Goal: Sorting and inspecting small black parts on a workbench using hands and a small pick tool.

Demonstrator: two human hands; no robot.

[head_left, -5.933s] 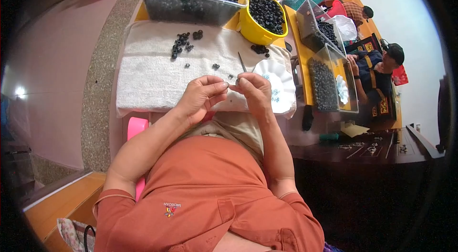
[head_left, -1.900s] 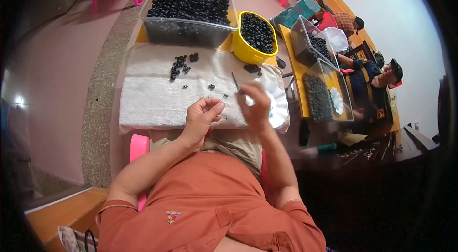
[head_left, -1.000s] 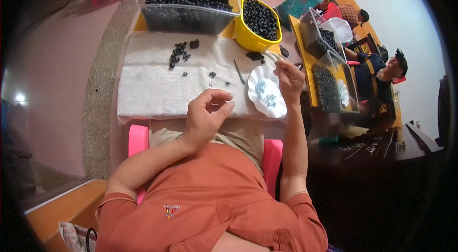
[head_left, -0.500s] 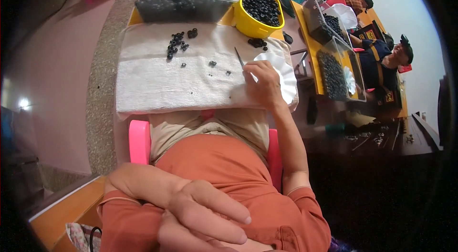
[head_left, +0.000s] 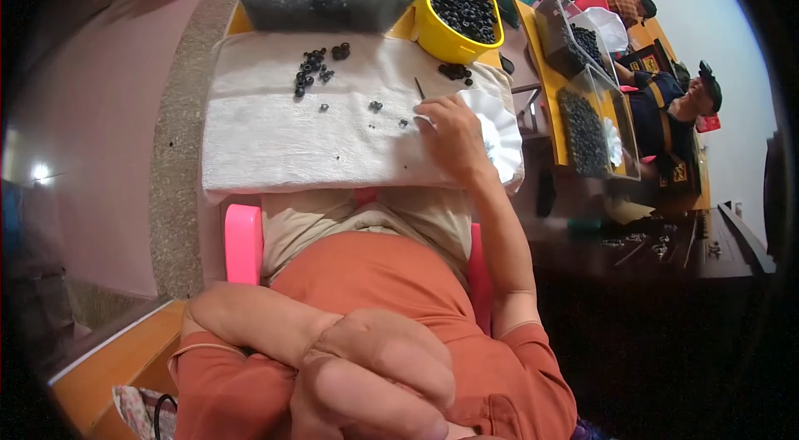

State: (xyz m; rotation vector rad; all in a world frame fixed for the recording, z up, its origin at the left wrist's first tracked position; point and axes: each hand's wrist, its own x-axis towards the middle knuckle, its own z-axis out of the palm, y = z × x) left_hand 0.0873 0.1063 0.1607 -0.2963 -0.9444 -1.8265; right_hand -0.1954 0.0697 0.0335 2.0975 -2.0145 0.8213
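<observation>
My right hand (head_left: 454, 139) is over the right side of a white cloth (head_left: 266, 140), its fingers pinched around a thin dark pointed tool (head_left: 419, 89) that points away from me. It partly covers a white fluted dish (head_left: 498, 136). Left of these fingertips lie a few tiny dark pieces (head_left: 376, 106); farther off is a loose group of black ring-shaped parts (head_left: 310, 69). Close to my chest, my left hand (head_left: 379, 369) is raised with its fingers curled together. Whatever it may hold is hidden behind the fingers.
Beyond the cloth stand a clear bin (head_left: 325, 11) and a yellow tub (head_left: 458, 44), both full of black parts. Another table (head_left: 541, 65) at right carries clear bins, with a co-worker (head_left: 666, 111) beside it. Pink chair arms flank me.
My left hand's fingers have curled in tighter, closing the gap between them. My right hand has shifted slightly left with the pointed tool, uncovering a bit more of the dish. The view has shifted slightly.
</observation>
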